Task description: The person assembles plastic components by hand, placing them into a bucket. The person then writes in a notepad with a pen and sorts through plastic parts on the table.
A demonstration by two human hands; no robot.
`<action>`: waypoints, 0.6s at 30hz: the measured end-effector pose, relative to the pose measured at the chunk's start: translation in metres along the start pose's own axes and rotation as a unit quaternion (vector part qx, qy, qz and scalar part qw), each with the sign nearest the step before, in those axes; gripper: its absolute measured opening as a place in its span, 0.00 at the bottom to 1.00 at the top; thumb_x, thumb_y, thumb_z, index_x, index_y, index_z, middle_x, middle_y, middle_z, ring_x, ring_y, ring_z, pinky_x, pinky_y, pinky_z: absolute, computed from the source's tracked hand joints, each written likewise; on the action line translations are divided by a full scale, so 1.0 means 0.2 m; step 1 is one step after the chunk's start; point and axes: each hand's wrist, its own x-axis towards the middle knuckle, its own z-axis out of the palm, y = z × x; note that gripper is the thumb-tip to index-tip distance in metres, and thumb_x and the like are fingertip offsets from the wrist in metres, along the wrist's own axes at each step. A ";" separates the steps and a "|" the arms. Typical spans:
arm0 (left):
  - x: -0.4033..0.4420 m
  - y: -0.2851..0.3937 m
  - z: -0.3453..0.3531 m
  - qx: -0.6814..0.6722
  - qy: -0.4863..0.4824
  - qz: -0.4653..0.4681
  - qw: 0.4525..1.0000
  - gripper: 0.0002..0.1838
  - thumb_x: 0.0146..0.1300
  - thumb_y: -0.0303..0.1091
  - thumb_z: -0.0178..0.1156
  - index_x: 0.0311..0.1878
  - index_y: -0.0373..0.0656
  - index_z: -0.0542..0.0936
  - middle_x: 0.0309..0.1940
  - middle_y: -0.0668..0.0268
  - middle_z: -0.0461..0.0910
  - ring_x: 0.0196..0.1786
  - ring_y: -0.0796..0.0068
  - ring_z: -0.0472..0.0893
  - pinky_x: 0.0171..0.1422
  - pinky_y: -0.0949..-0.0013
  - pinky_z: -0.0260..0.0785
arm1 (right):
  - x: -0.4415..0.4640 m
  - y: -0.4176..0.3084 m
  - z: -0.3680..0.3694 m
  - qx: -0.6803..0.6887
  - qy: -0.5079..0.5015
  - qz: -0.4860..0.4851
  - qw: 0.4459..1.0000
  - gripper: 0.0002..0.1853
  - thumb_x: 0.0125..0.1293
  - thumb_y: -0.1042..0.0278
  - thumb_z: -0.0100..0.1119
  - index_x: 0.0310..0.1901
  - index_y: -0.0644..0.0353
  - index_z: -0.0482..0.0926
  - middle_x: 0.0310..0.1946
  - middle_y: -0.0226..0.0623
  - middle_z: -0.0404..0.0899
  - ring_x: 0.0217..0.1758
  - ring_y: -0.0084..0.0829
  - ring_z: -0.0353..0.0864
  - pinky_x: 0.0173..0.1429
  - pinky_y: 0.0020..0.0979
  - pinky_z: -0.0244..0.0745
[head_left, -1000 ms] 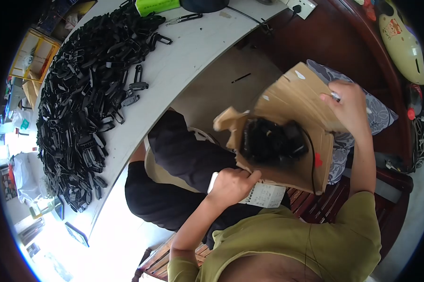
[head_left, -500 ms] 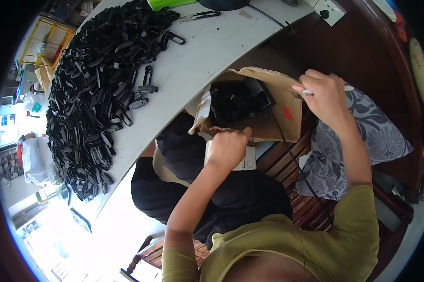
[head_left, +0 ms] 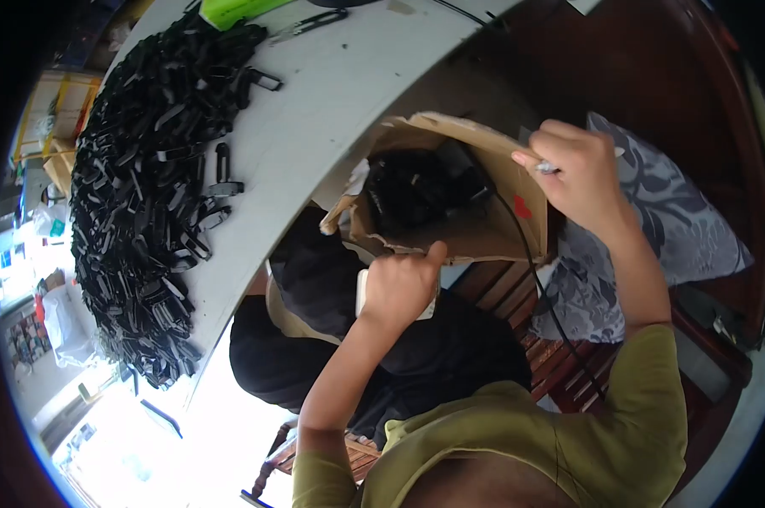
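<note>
An open cardboard box rests tilted in front of my lap, its rim torn and a red mark on one inner wall. Inside lie a black bundle and a dark, box-like item; I cannot make out their kinds. My left hand is closed on the box's near edge, thumb up. A white booklet or pad is partly hidden behind it. My right hand is closed around a slim, pale pen-like tool, right at the box's right rim; whether it also grips the cardboard is unclear.
A big heap of black plastic clip-like parts covers the left of the white table. Tweezers-like tool and a green item lie at the back. A black cable crosses the box. A patterned cushion sits on the wooden bench.
The view has shifted, so the table and heap appear further left. Both hands keep their closed grips at the box, which appears slightly turned. The cable now runs higher across the box's right wall.
</note>
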 end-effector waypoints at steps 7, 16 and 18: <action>-0.22 0.25 -0.39 -0.031 0.082 0.119 0.989 0.06 0.46 0.27 0.59 0.23 0.49 0.72 0.10 0.72 0.65 0.13 0.72 0.71 0.17 0.70 0.61 | -0.18 -0.22 -0.42 -0.002 0.037 0.043 0.998 0.18 0.53 0.67 0.68 0.19 0.67 0.68 0.15 0.34 0.58 0.17 0.27 0.56 0.22 0.28 0.51; -0.48 0.40 -0.27 -0.140 0.072 0.181 0.971 0.10 0.42 0.26 0.61 0.19 0.49 0.69 0.08 0.68 0.62 0.13 0.69 0.69 0.16 0.67 0.59 | -0.66 -0.18 -0.46 -0.092 -0.007 0.196 0.976 0.14 0.55 0.61 0.63 0.23 0.63 0.74 0.19 0.45 0.74 0.24 0.44 0.75 0.29 0.40 0.67; -0.52 0.42 -0.27 -0.124 0.060 0.212 0.967 0.09 0.43 0.25 0.60 0.20 0.49 0.69 0.08 0.69 0.62 0.12 0.69 0.69 0.16 0.67 0.58 | -0.82 -0.11 -0.50 -0.037 0.079 0.237 0.968 0.14 0.58 0.59 0.62 0.29 0.63 0.78 0.23 0.43 0.77 0.27 0.38 0.78 0.34 0.33 0.70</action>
